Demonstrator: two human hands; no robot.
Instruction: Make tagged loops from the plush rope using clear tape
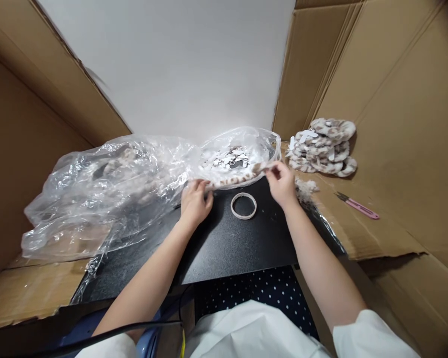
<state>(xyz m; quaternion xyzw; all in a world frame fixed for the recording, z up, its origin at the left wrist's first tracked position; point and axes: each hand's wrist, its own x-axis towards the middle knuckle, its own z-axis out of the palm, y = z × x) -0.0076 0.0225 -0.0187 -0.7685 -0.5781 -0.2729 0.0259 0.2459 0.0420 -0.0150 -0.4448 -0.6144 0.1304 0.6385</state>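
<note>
A long strip of spotted white and brown plush (235,181) stretches between my two hands in front of an open clear bag. My left hand (196,201) pinches its left end beside the crumpled plastic. On the other side, my right hand (280,184) has its fingers closed on the right end. Inside the open bag (271,141) lie small white tags and dark pieces. A thin white ring, like a tape roll (243,206), rests on the black table (224,248) below the strip.
At left, a large clear plastic bag (134,174) holds fluffy pieces. Bundled spotted plush strips (324,149) sit at right, near fluff scraps (306,189) and a pink-handled cutter (358,206) on cardboard (343,228). Cardboard walls stand on both sides.
</note>
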